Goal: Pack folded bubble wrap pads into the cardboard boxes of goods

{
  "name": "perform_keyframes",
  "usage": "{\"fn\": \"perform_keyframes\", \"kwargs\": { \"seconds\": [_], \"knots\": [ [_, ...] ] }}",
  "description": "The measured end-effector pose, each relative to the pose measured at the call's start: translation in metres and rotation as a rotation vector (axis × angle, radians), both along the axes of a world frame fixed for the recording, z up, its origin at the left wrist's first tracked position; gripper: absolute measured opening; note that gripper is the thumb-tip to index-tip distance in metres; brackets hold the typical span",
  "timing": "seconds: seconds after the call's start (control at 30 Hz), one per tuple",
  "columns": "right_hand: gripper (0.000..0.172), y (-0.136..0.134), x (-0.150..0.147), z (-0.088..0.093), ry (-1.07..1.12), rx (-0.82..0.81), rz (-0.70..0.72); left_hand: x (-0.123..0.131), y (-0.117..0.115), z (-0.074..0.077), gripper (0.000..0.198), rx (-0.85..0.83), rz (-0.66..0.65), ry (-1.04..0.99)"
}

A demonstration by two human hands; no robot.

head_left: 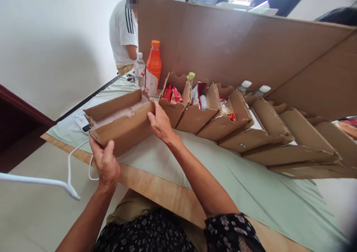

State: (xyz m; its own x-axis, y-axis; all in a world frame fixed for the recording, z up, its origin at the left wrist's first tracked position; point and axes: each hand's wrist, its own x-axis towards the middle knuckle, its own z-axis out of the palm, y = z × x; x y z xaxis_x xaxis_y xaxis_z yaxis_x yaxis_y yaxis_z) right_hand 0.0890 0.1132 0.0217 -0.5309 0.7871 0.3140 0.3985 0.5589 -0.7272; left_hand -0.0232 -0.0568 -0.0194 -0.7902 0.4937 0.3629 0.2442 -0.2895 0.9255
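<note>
An open cardboard box [131, 127], long and narrow, is held tilted between my two hands over the table's left part. Whitish lining or tape shows along its inside; the bottom is partly hidden by the near wall. My left hand [105, 161] grips the near left end, thumb on the front wall. At the right end, my right hand [161, 123] is closed on the box's edge. Just right of that hand stands a similar cardboard box [173, 110] with red packets [175, 95] inside.
More cardboard boxes [231, 127] run in a row to the right, some with packaged goods. Behind stand an orange bottle [154, 64] and a clear bottle [139, 71], before a tall cardboard panel [237, 47]. A person [124, 34] sits beyond. A white cable [69, 162] hangs at left.
</note>
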Motion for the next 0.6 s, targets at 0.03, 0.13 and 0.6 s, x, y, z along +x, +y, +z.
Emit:
{"fn": "perform_keyframes", "kwargs": {
  "seconds": [0.03,0.13,0.6],
  "knots": [
    [0.066,0.009,-0.011,0.002,-0.024,0.004,-0.004,0.000,0.004,-0.001,0.071,-0.002,-0.004,0.013],
    [0.069,0.020,-0.026,0.000,-0.022,0.039,-0.025,0.005,0.018,-0.008,0.082,-0.034,-0.014,0.034],
    [0.038,-0.056,0.058,-0.130,-0.109,-0.014,0.057,0.025,0.124,-0.025,0.084,-0.152,-0.109,0.092]
  ]
}}
